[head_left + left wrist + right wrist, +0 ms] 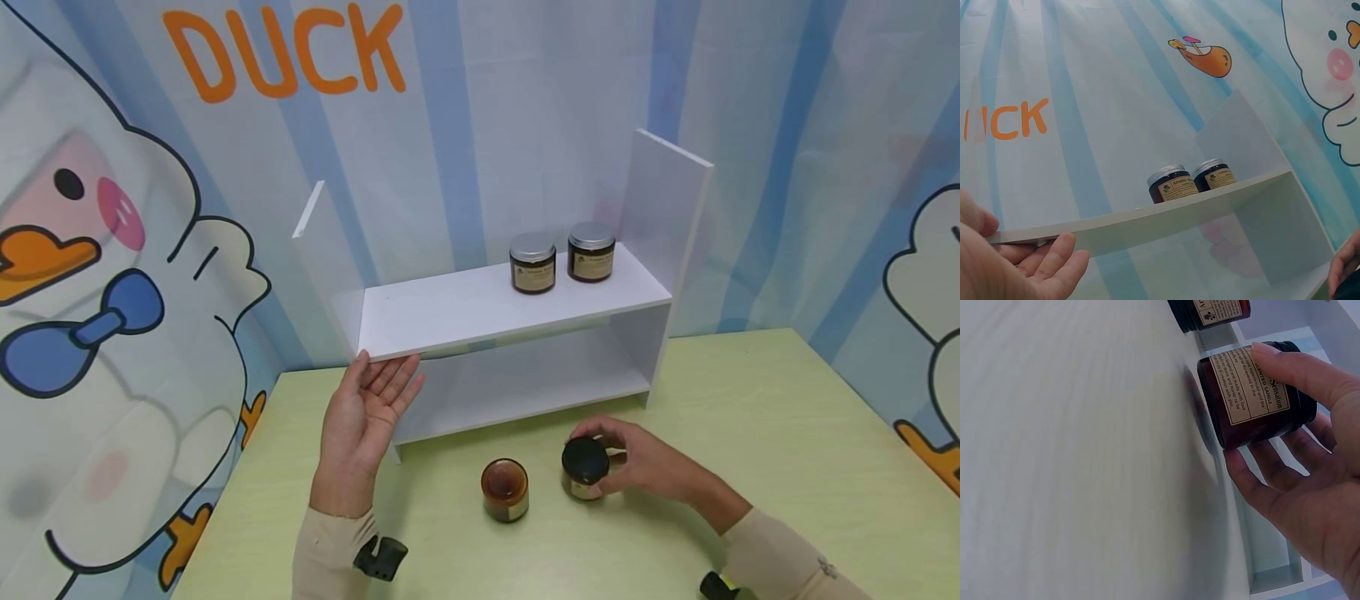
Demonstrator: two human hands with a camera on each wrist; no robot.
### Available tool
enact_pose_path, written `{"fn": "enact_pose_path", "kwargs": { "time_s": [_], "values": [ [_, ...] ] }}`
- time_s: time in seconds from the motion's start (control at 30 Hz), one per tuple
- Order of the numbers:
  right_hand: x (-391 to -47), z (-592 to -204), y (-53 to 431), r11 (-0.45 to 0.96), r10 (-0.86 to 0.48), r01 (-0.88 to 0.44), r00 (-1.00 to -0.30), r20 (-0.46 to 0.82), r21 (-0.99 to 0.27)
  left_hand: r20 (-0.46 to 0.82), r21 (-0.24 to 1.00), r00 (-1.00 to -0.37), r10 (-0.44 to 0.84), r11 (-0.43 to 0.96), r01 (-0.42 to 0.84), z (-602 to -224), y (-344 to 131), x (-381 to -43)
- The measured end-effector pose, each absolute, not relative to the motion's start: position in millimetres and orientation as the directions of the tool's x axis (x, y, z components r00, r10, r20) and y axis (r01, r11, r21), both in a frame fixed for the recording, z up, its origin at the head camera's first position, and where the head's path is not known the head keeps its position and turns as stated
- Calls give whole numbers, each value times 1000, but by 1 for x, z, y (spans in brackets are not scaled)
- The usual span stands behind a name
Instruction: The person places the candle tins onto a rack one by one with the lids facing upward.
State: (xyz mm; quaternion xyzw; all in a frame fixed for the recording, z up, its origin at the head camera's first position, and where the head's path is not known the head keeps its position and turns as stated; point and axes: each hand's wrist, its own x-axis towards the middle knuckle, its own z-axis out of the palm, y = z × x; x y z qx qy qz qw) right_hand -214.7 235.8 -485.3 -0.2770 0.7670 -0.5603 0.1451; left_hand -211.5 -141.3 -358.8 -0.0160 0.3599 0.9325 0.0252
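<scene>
My right hand point(637, 458) grips an amber scented candle jar point(1247, 397) with a black top and a tan label. In the right wrist view the thumb lies over the label, fingers under the far side, and the jar's base looks slightly off the table. To its left stands a second amber jar point(505, 492), its brown top showing. My left hand point(367, 421) holds the front left edge of the white shelf's upper board point(442, 312), thumb at the edge and fingers underneath. Two silver-lidded candle jars point(533, 265) point(592, 252) stand on that board's right half.
The shelf has tall side panels point(667, 208) and a lower board point(525, 383). It stands at the back of the pale yellow-green table point(780, 433). Behind hangs a blue striped curtain point(510, 108) with duck drawings and orange letters.
</scene>
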Motion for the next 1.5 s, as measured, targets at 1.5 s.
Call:
{"fn": "enact_pose_path", "kwargs": {
  "time_s": [1.5],
  "values": [
    [-210,-496,235,159,-580,-216,-810,86,-963,-64,664,-997,42,-744,-74,-356,-142,-209]
  ]
}}
